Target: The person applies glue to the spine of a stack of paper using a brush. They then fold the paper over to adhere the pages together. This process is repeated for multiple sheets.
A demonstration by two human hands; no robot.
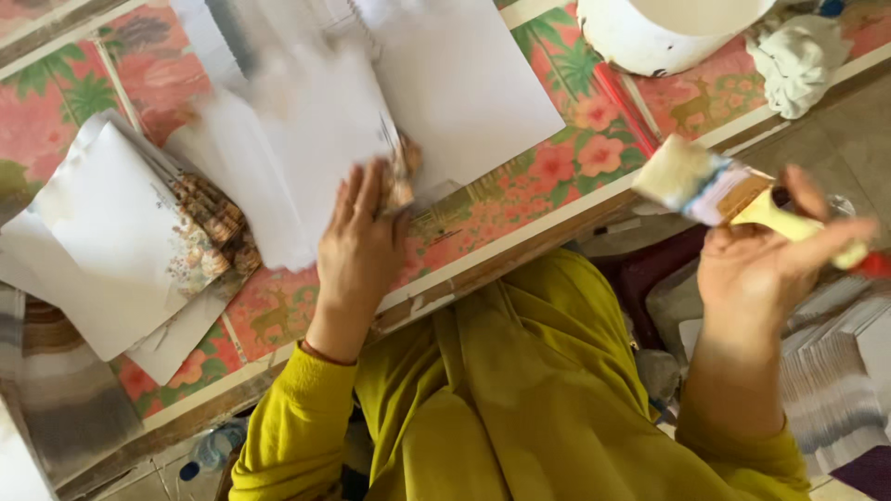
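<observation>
Looking down from a head camera, a person in a mustard-yellow top is sitting at a table (pixel 520 227) covered with a pink floral cloth.

At nine o'clock, one loose stack of white sheets (pixel 102 232) with patterned edges is lying near the table's front edge; how many sheets it holds cannot be counted. Just right of it, the left hand (pixel 357 246) is pressing flat, fingers spread, on a blurred white sheet (pixel 297 139), its fingertips touching a small patterned piece at the sheet's edge — it is closed on nothing. Another white sheet (pixel 455 74) is lying at twelve o'clock. At one o'clock, one white bucket (pixel 650 37) is standing, with one crumpled white rag (pixel 794 60) just beside it.

At three o'clock, off the table, the right hand (pixel 761 264) is gripping the yellow handle of one wide flat brush (pixel 705 186), its pale bristles pointing back toward the table.

Likely risks: the loaded-looking bristles are hanging over the lap and floor, so drips could be landing there; the moving sheet could be sliding or creasing under the palm; the stack at nine o'clock could be slipping off the edge.
</observation>
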